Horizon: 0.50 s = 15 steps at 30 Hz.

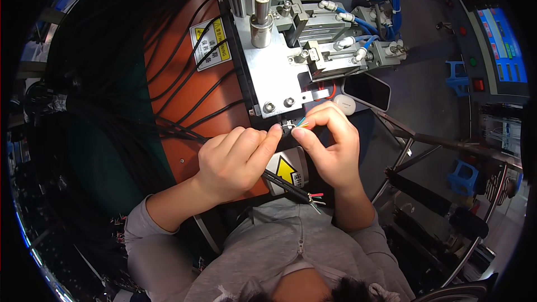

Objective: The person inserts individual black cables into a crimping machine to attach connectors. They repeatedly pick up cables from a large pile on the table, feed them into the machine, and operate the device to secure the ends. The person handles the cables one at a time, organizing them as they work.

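Note:
In the middle, my right hand (334, 148) pinches a few thin coloured wires (302, 123) between thumb and forefinger. Their ends reach a small metallic-looking part (288, 124) under the front edge of the machine's metal plate (271, 72). My left hand (238, 156) is closed, its thumb and forefinger tips touching the left side of that part; what its fingers hold is hidden. Black cables (286, 183) come out from beneath my left hand, and their stripped ends show red, white and green wires (316, 201).
Beyond my hands stands a machine with pneumatic cylinders (330, 39) and blue air hoses (393, 0). Black cables (184, 78) cross an orange-brown panel (179, 17) on the left. A phone (366, 90) and a round white case (344, 104) lie right of the machine. A screen (502, 45) stands far right.

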Available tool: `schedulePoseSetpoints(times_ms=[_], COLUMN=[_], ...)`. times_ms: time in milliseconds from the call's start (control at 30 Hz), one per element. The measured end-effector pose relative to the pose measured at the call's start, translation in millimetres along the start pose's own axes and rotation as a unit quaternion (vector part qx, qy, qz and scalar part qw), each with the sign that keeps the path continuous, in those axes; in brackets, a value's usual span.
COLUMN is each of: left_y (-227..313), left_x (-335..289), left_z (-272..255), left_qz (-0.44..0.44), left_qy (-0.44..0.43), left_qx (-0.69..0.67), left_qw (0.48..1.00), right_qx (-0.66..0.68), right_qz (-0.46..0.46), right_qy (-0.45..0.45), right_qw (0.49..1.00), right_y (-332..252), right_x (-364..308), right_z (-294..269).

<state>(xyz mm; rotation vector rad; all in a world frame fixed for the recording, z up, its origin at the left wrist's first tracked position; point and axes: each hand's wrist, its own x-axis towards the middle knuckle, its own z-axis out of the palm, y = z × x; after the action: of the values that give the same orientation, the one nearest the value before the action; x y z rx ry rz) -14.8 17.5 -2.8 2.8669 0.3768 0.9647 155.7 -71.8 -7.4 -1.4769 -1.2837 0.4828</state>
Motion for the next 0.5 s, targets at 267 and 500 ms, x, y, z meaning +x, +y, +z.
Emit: schedulePoseSetpoints(times_ms=[267,500], left_y=[9,16], left_x=[0,2], left_z=[1,5], left_qz=[0.003,-0.019], left_qy=[-0.047,-0.125], left_qx=[0.000,0.054], left_qw=[0.999,0.991], right_qx=[0.218,-0.117], right_qz=[0.161,-0.011], right_qy=[-0.070,-0.010], right_qw=[0.960,0.993], right_y=[24,24], right_x=[-10,-5], right_z=[-9,7])
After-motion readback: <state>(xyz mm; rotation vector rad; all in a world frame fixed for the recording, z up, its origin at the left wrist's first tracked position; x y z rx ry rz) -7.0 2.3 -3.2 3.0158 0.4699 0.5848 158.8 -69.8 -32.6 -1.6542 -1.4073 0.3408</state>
